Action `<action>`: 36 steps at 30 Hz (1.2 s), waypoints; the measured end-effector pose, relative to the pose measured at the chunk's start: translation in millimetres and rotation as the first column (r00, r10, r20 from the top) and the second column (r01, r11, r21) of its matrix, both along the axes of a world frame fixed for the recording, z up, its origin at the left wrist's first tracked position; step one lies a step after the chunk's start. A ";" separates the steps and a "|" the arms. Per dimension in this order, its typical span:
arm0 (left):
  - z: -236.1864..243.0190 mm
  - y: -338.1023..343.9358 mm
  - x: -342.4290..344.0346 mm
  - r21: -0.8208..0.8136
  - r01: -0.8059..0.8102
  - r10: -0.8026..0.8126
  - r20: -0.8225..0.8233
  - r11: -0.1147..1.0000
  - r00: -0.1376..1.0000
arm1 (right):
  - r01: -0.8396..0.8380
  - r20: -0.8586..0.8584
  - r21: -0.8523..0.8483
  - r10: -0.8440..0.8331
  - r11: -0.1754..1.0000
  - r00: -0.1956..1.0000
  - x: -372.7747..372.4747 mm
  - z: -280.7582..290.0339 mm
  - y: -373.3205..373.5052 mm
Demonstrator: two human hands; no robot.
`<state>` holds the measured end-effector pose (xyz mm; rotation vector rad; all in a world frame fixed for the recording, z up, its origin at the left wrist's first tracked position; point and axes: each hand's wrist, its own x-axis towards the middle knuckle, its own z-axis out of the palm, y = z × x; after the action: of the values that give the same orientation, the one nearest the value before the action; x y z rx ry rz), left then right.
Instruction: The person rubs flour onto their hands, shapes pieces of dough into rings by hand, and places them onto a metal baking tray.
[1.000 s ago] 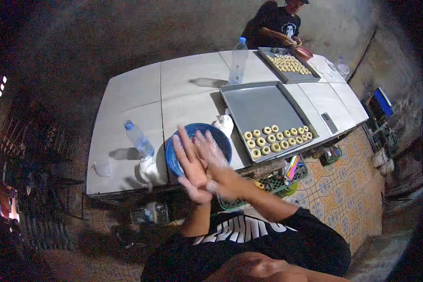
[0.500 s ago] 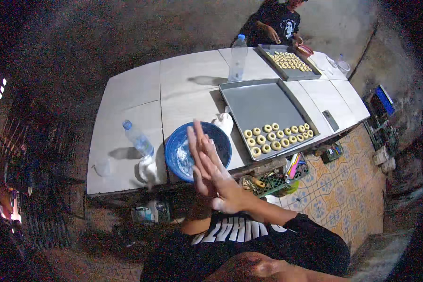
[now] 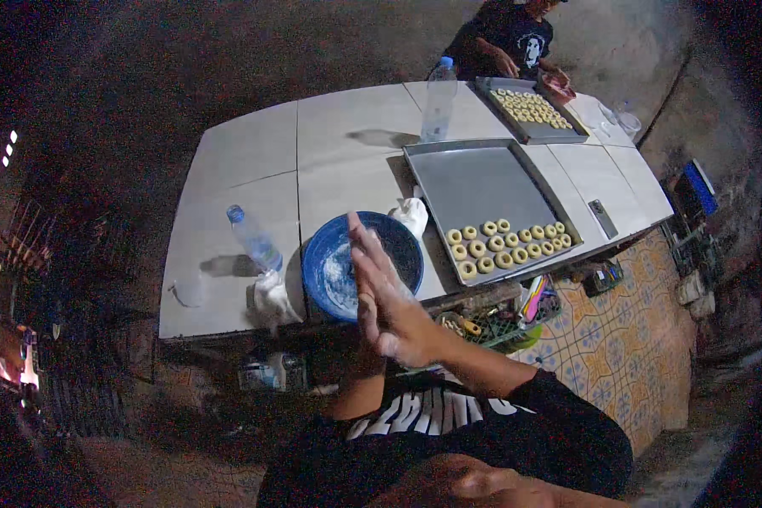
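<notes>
Palm to palm, my two hands are held over the near rim of a blue bowl [image 3: 317, 292] with white powder inside. My right hand [image 3: 402, 317] is flat, its fingers stretched out and dusted white. Behind it, my left hand [image 3: 367, 320] is mostly covered; a thumb and the wrist side show. Whether anything lies between the palms is hidden. To the right, a large grey baking tray [image 3: 474, 182] carries rows of small pale dough rings [image 3: 504, 259] along its near side. White cloth-like bundles [image 3: 410, 217] sit beside the bowl.
Plastic bottles stand left of the bowl [image 3: 256, 241] and behind the tray [image 3: 438, 102]. A phone-like dark object [image 3: 603, 218] lies at right. Across the table, a person [image 3: 516, 46] works at a second tray [image 3: 559, 134] of dough rings. A green crate [image 3: 491, 334] is below the table edge.
My right hand has slid over the left, whose fingers showed beside it before and are now mostly covered. The view has shifted slightly. The trays and bottles stay in place.
</notes>
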<state>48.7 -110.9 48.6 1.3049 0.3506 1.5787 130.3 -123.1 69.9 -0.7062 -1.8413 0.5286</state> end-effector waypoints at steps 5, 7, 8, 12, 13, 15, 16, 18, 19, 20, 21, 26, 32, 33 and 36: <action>5.4 0.7 5.0 -0.009 0.145 -0.142 0.142 0.989 0.980 | 0.032 -0.146 -0.106 -0.047 0.994 0.988 12.3 15.0 21.3; 10.3 8.1 3.8 -0.100 0.059 -0.042 0.171 0.993 0.984 | 0.030 0.017 -0.107 -0.028 0.994 0.999 5.8 21.4 12.7; 13.6 11.9 3.6 -0.130 0.026 -0.001 0.189 0.991 0.982 | 0.024 0.083 -0.068 -0.018 0.997 0.996 1.2 24.4 4.0; 27.2 9.7 8.3 -0.075 0.087 -0.069 0.212 0.993 0.975 | -0.106 0.000 0.052 0.106 0.993 0.994 -2.0 36.0 -4.9; 29.6 3.1 10.2 -0.048 0.127 -0.115 0.206 0.991 0.972 | -0.103 -0.050 0.022 0.104 0.994 0.993 1.7 38.0 1.5; 33.7 -5.3 9.0 -0.018 0.219 -0.208 0.246 0.975 0.947 | 0.070 0.003 0.010 -0.070 0.998 0.998 9.0 39.4 17.0; 34.8 -6.2 5.6 -0.016 0.251 -0.234 0.303 0.968 0.924 | 0.131 0.007 -0.029 -0.131 0.991 0.991 10.3 38.4 23.2; 35.0 -3.2 -5.2 -0.046 0.260 -0.203 0.501 0.965 0.841 | 0.160 0.054 -0.031 -0.158 0.987 0.986 7.2 33.8 28.1; 33.9 -0.3 -11.6 -0.015 0.187 -0.159 0.455 0.982 0.876 | 0.164 0.115 -0.060 -0.157 0.985 0.981 2.2 30.2 25.3; 32.1 6.6 -17.2 -0.034 0.140 -0.105 0.493 0.990 0.863 | 0.160 0.129 -0.126 -0.144 0.979 0.981 -2.7 26.8 19.3; 28.9 8.1 -20.5 -0.075 0.150 -0.092 0.505 0.986 0.858 | 0.019 0.062 -0.262 -0.003 0.965 0.998 -8.5 23.4 12.5; 13.1 18.4 -13.1 -0.119 0.048 -0.033 0.126 0.992 0.991 | 0.020 0.036 -0.108 -0.017 0.994 0.999 -5.3 19.5 -4.8; 13.7 15.8 -7.5 -0.130 0.263 -0.239 0.178 0.956 0.955 | 0.222 0.212 0.095 -0.237 0.970 0.948 9.5 15.4 32.9; 14.0 15.3 -12.0 -0.142 0.276 -0.242 0.216 0.951 0.946 | 0.234 0.229 0.097 -0.250 0.967 0.941 5.8 12.1 32.5; 8.6 21.9 -21.0 -0.076 0.312 -0.254 0.416 0.947 0.873 | 0.187 0.252 0.011 -0.183 0.982 0.950 -5.9 2.5 17.9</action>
<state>27.7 -89.0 57.2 0.8484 0.0079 1.4936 124.4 -105.3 72.4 -0.9812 -1.9808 0.3396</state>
